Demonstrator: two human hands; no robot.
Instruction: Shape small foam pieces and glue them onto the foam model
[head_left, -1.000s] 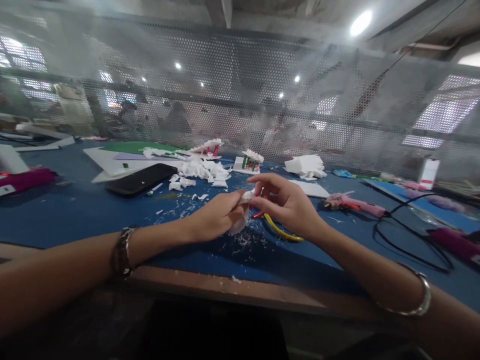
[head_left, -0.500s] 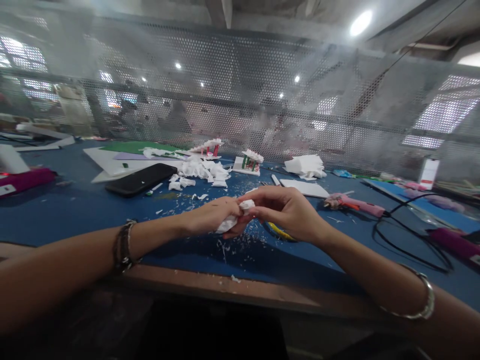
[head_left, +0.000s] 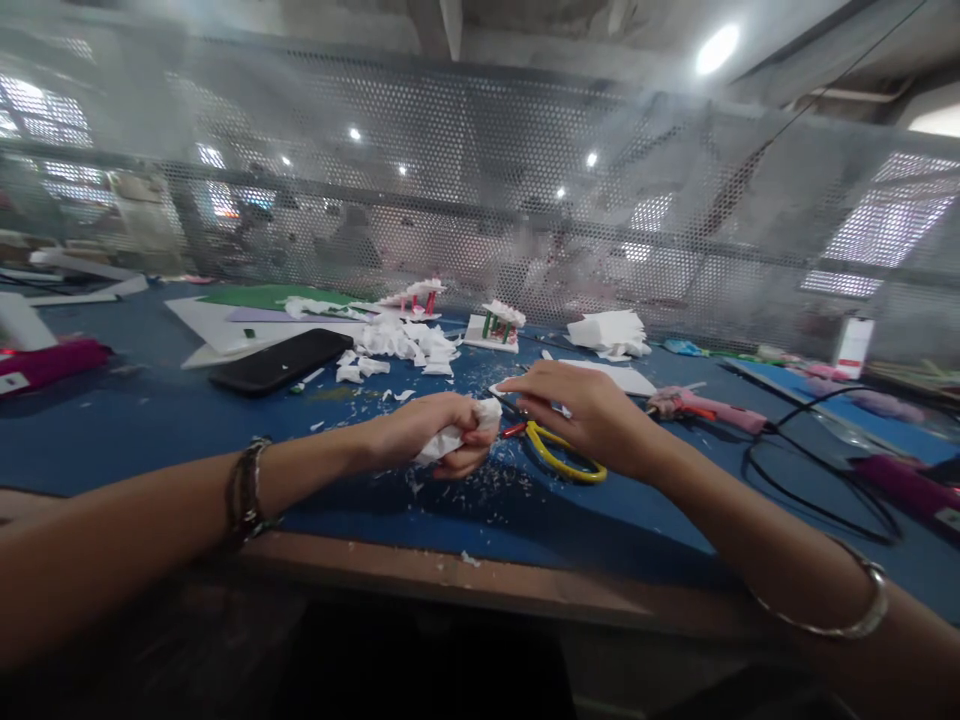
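My left hand (head_left: 439, 435) is closed around a crumpled white piece (head_left: 489, 412), which looks like paper or thin foam and shows at both ends of the fist. To its right, my right hand (head_left: 592, 410) hovers palm down, apart from that piece, its fingers stretched left with a gap at the thumb. A small white bit (head_left: 496, 388) is by its fingertips; contact is unclear. Under this hand lies a tool with a yellow looped handle (head_left: 559, 460) and a red part, its front partly hidden. White crumbs dot the blue table (head_left: 360, 500) around both hands.
Torn white scraps (head_left: 405, 340) lie beyond my left hand, beside a black phone (head_left: 281, 362). Two small models stand behind, one with green posts (head_left: 499, 322). A pink glue gun (head_left: 712, 408) with its black cord is at right. A perforated metal screen (head_left: 465, 180) closes the back.
My right hand has come away from the white piece and moved right, over the yellow-handled tool. My left hand keeps the piece, its fingers now curled tighter.
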